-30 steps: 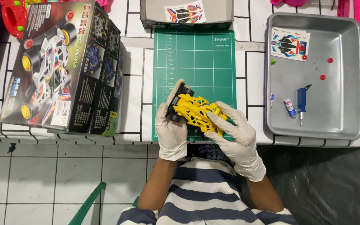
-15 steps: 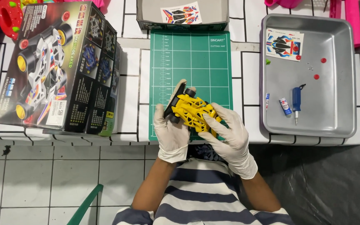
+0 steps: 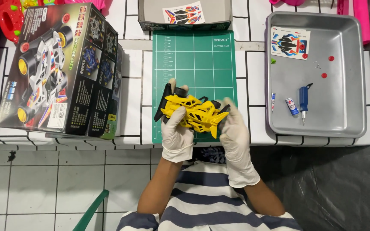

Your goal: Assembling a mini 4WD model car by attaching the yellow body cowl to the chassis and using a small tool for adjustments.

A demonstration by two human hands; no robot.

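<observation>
A yellow toy car body on a black chassis (image 3: 193, 112) is held over the near end of a green cutting mat (image 3: 193, 60). My left hand (image 3: 175, 134), in a white glove, grips the car's left end, with the thumb over the yellow shell. My right hand (image 3: 235, 136), also gloved, holds the right end with the fingers curled behind it. Both hands hide the car's underside.
A large printed toy car box (image 3: 61, 68) lies to the left. A grey metal tray (image 3: 317, 72) at the right holds a blue screwdriver (image 3: 304, 100), a sticker sheet (image 3: 290, 42), a small tube and red bits. An open box with another sticker sheet (image 3: 185, 13) sits at the back.
The car and both hands keep nearly the same pose; my right fingers have closed in a little more on the car's right end.
</observation>
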